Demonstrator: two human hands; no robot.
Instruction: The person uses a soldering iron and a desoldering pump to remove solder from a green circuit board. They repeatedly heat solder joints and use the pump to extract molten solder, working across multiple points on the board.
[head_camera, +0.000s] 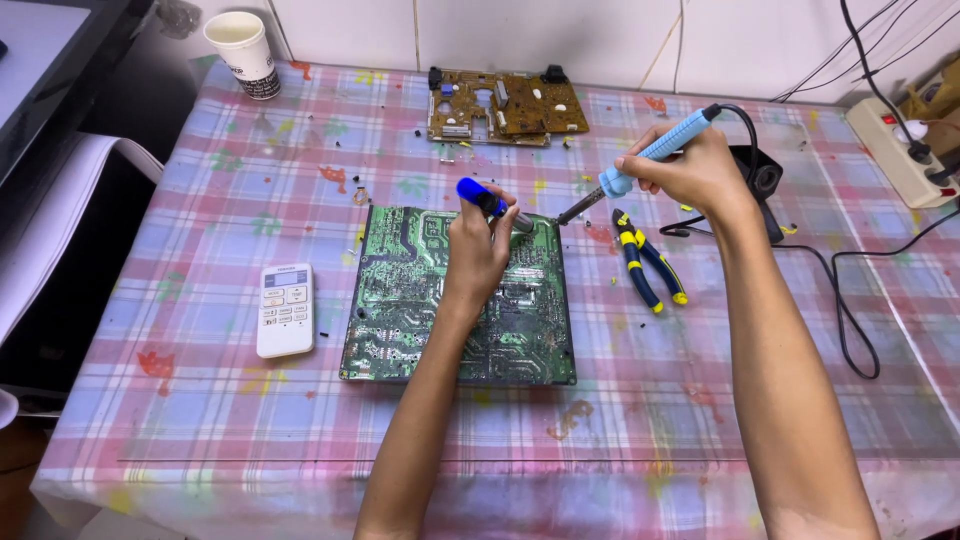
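Soldering iron (655, 150), light blue handle, sits pinched in my right hand (695, 170), tip at the upper right edge of the green circuit board (400, 300) lying flat on the checked tabletop (200, 420). My left hand (478, 250) has its grip pressed around a dark blue desoldering pump (482, 197), nozzle beside the iron's tip. Yellow-and-blue pliers (645, 265) lie just right of the board.

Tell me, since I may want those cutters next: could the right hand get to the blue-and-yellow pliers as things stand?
Probably yes. The pliers lie uncovered on the tablecloth just below the right hand, nothing between them. But that hand grips the soldering iron, so it isn't free.
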